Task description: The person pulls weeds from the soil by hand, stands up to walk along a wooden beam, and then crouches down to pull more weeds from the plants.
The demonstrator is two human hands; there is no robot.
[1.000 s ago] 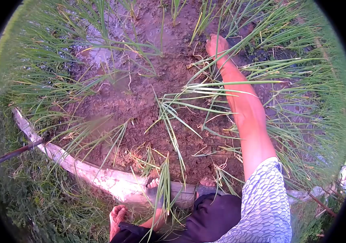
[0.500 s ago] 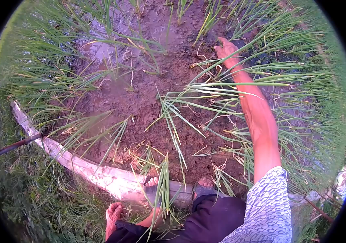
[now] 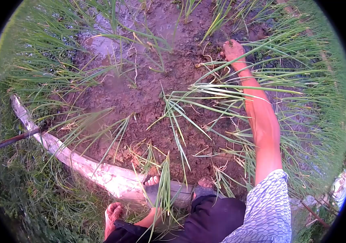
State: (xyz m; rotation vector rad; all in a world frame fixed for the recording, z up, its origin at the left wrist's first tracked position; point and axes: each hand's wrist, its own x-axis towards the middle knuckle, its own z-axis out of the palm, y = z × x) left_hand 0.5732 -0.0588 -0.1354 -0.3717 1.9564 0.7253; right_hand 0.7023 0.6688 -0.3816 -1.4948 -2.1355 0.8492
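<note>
My right hand (image 3: 233, 51) is closed low over the mud near the upper right. A small green weed (image 3: 230, 42) shows at its curled fingers. Long green onion plants (image 3: 221, 90) lean across the right forearm, their pale lower stems lying on the mud. At the lower left, my left hand (image 3: 113, 214) rests beside my left knee with its fingers curled in. Nothing shows in it. Close to my feet, a bent clump of onion leaves (image 3: 164, 184) droops over the log.
A pale log (image 3: 100, 172) borders the wet muddy bed (image 3: 140, 95). My feet (image 3: 152, 180) are at this edge. Dense green leaves (image 3: 318, 117) stand along both sides. A dark pole (image 3: 9, 142) meets the log at left, with grass (image 3: 31, 182) below.
My right hand has drawn slightly back and its stretched fingers have closed, with a small green weed now showing at them. My left hand stays beside the knee.
</note>
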